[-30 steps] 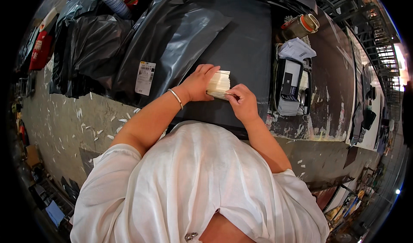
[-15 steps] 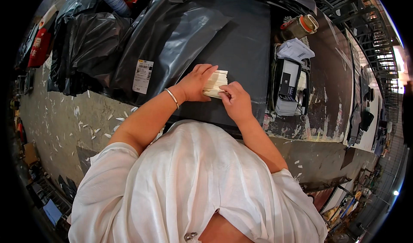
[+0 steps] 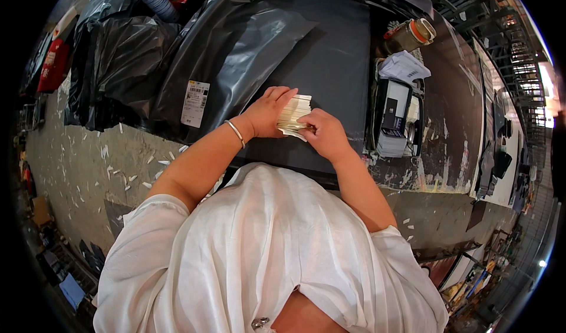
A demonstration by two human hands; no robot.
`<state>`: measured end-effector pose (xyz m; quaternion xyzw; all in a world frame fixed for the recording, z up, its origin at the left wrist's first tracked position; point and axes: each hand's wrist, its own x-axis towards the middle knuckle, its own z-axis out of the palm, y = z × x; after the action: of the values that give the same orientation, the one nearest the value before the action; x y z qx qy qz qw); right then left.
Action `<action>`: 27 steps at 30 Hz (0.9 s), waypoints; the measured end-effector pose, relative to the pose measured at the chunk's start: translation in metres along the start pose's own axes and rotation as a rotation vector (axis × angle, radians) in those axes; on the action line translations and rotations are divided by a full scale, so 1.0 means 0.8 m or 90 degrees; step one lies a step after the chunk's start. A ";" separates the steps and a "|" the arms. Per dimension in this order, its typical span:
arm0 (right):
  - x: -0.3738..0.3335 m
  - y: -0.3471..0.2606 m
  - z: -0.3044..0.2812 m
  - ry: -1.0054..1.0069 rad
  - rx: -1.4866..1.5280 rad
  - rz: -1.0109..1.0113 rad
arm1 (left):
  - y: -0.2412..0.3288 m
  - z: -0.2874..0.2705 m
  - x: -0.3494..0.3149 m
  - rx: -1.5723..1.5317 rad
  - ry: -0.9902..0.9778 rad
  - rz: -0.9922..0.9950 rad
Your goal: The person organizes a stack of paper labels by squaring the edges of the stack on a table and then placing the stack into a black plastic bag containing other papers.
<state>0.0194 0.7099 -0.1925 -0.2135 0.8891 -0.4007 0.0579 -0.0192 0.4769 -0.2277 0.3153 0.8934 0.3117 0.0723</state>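
A thick bundle of cream-coloured paper slips [image 3: 295, 111] is between my hands, over the black plastic-covered surface [image 3: 336, 56]. My left hand [image 3: 266, 112], with a light bangle at the wrist, closes around the left side of the bundle. At its near right edge, my right hand [image 3: 325, 134] pinches slips between thumb and fingers, and the near edges there look fanned and slightly bent. The palm sides of both hands are hidden, so how far the left fingers reach under the bundle does not show.
A black plastic bag [image 3: 236, 56] with a white label [image 3: 195, 104] covers the left of the table. To the right are an open dark box [image 3: 393, 116], crumpled white plastic [image 3: 404, 66] and a jar [image 3: 407, 38] with an orange band. Paper scraps [image 3: 105, 152] litter the floor.
My right hand has shifted slightly down with the slips' near edge. The bundle's edges look more spread apart. My left hand has stayed almost still.
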 end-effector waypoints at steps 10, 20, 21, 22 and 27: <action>0.004 -0.026 0.004 0.060 0.002 0.089 | 0.001 0.001 -0.002 0.019 0.011 0.006; 0.021 -0.021 -0.045 0.087 -0.013 0.078 | -0.003 0.000 -0.006 0.006 0.009 0.001; 0.020 0.004 -0.060 0.068 0.194 0.290 | -0.002 0.000 -0.003 -0.003 0.012 0.007; 0.018 0.017 -0.072 0.168 0.415 0.278 | -0.001 0.000 0.000 -0.007 0.010 0.007; 0.050 0.069 -0.030 0.255 0.534 0.256 | 0.000 0.001 0.000 0.011 0.024 0.014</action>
<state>-0.0417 0.7414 -0.2143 0.0844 0.6686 -0.7376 0.0433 -0.0192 0.4774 -0.2280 0.3198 0.8937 0.3108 0.0496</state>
